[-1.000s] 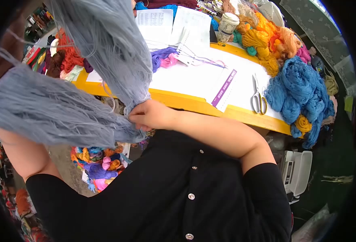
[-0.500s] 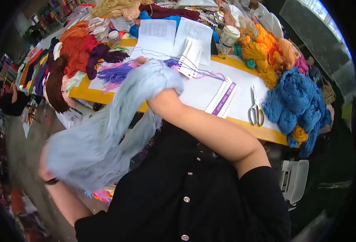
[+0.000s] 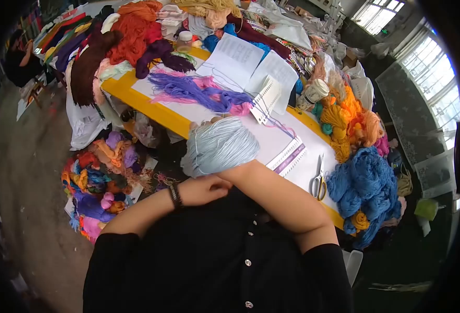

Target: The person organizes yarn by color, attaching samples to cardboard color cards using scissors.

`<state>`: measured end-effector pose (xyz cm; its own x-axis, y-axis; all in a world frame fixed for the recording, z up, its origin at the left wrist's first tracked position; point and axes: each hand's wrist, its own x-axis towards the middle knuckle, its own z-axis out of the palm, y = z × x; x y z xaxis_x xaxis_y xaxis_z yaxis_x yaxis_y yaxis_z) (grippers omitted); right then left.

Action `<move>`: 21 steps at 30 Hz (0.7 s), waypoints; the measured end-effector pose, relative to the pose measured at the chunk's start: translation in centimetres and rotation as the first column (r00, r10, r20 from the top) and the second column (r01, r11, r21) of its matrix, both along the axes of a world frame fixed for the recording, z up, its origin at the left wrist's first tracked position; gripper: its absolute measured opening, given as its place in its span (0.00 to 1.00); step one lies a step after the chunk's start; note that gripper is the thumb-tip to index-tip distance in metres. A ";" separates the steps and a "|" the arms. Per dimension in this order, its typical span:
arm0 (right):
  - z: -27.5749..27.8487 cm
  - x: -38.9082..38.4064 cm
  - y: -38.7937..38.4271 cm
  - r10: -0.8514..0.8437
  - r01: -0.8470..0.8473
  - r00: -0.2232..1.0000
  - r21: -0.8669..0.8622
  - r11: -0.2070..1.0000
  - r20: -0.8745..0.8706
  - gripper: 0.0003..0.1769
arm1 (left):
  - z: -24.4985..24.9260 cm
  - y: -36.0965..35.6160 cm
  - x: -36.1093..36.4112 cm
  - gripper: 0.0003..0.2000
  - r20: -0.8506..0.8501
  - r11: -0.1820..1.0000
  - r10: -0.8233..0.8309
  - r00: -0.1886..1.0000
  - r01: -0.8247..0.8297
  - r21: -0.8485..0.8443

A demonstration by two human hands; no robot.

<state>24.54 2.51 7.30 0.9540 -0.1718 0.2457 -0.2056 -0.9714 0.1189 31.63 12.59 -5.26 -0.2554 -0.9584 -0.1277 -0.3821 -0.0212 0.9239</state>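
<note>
A thick bundle of light blue yarn [image 3: 222,146] is wound around my right hand [image 3: 212,120], so only the fingertips show above it, at the front edge of the yellow table [image 3: 151,107]. My right forearm runs down from the bundle to my black shirt. Just under the yarn, my left hand [image 3: 201,189], with a dark wristband, lies against that forearm with bent fingers. Whether it grips any strand is hidden.
Purple and pink yarn [image 3: 198,93], papers, a spiral notebook [image 3: 266,99], a cup [image 3: 313,91], scissors [image 3: 318,180] and heaps of orange yarn [image 3: 347,115] and blue yarn [image 3: 365,182] cover the table. A pile of coloured skeins [image 3: 102,177] lies on the floor at left. Another person [image 3: 16,55] sits far left.
The long loose hank stretched between both hands has been gathered into a compact bundle around my right hand. My left hand came in from the lower left to my right forearm.
</note>
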 end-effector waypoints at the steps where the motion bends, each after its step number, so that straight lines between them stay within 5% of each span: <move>1: 0.0 -0.4 -0.6 0.065 -0.058 0.996 -0.099 0.993 0.061 0.15 | 0.9 -1.4 -0.5 0.13 -0.010 0.991 0.048 0.999 -0.046 0.122; 2: 0.0 -0.8 -0.9 0.137 -0.112 0.984 -0.198 0.974 0.115 0.13 | 0.6 -2.9 -0.6 0.14 -0.016 0.987 0.091 0.996 -0.088 0.138; 3: 2.4 -1.2 0.1 0.038 -0.039 0.999 -0.160 0.986 -0.010 0.12 | -3.3 -4.3 -0.6 0.14 0.031 0.988 0.156 0.987 -0.156 0.018; 4: 2.0 -1.5 -0.7 0.114 -0.108 0.993 -0.131 0.986 0.041 0.11 | -4.7 -5.3 -0.6 0.14 -0.031 0.968 0.243 0.970 -0.244 -0.061; 6: 1.5 -1.7 -1.6 0.140 -0.127 0.966 -0.074 0.989 0.216 0.07 | -4.4 -6.5 -0.5 0.14 -0.406 0.891 0.320 0.856 -0.417 -0.177; 8: 2.0 -1.9 -2.7 0.128 -0.114 0.988 -0.163 0.980 0.082 0.06 | -3.0 -6.9 0.4 0.15 -0.792 0.865 0.145 0.593 -0.465 -0.190; 10: 2.5 -2.2 -3.5 0.134 -0.112 0.977 -0.137 0.984 0.167 0.07 | 0.2 -7.0 2.9 0.15 -0.946 0.876 -0.089 0.312 -0.427 -0.223; 12: 2.7 -2.5 -3.5 0.024 0.003 0.957 -0.091 0.996 0.289 0.08 | 3.0 -5.2 7.2 0.15 -0.949 0.850 -0.164 0.268 -0.450 -0.274; 14: 1.4 -3.1 -5.2 -0.062 0.104 0.930 -0.097 0.990 0.363 0.15 | 3.8 -1.5 12.7 0.20 -0.886 0.692 0.028 0.462 -0.649 -0.317; 15: 2.4 -4.5 -6.0 -0.174 0.178 0.945 0.010 0.984 0.276 0.17 | 4.5 1.5 16.7 0.21 -0.407 0.485 0.542 0.736 -0.669 -0.564; 17: -3.1 -8.4 -12.3 -0.493 0.459 0.742 0.191 0.868 0.455 0.21 | 4.2 4.6 22.9 0.24 -0.669 0.651 0.355 0.653 -0.687 -0.325; 18: -3.4 -8.6 -11.9 -0.585 0.477 0.784 0.404 0.781 0.206 0.26 | 4.1 6.1 26.0 0.26 -0.784 0.718 0.294 0.547 -0.668 -0.197; 19: -4.5 -8.3 -12.2 -0.625 0.516 0.761 0.423 0.745 0.173 0.27 | 3.4 6.0 26.2 0.26 -0.635 0.337 0.656 0.409 -0.911 -0.238; 20: -5.7 -8.3 -12.1 -0.661 0.556 0.740 0.443 0.704 0.121 0.28 | 3.5 5.4 25.6 0.24 -0.780 0.305 0.564 0.271 -0.946 -0.108; 21: -5.9 -8.3 -11.8 -0.643 0.481 0.762 0.598 0.641 0.075 0.28 | 4.1 5.8 24.0 0.25 -0.730 0.333 0.631 0.264 -0.941 -0.052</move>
<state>16.24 -9.25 1.40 0.5384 -0.8263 0.1654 -0.6757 -0.5406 -0.5011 55.58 18.36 -1.12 0.8080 -0.5698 0.1496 0.1133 0.3994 0.9098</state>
